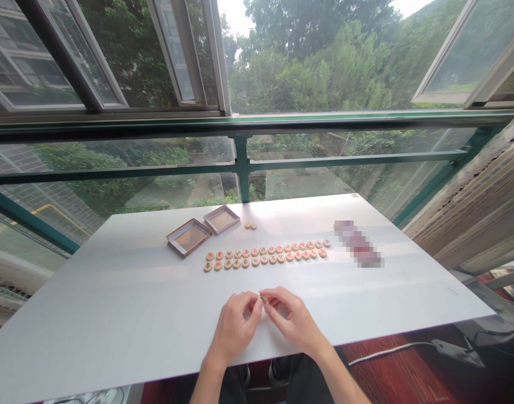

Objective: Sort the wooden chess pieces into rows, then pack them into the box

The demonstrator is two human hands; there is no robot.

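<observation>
Near the table's front edge, a round wooden Chinese chess piece (264,301) with a dark character is pinched between my two hands. My left hand (237,325) grips its left side with thumb and fingertips. On the other side, the thumb and forefinger of my right hand (294,318) close on it. Beyond my hands, two long rows of Chinese chess pieces (255,262) run across the table, marked in red or black. Two more pieces (251,226) lie together farther back, their faces too small to read.
At the back left, an open box tray (189,237) with a brown rim and a paler shallow tray (221,219) rest on the white table (126,303). A blurred-out reddish object (358,244) lies at the right. Green railing (242,168) and windows stand behind.
</observation>
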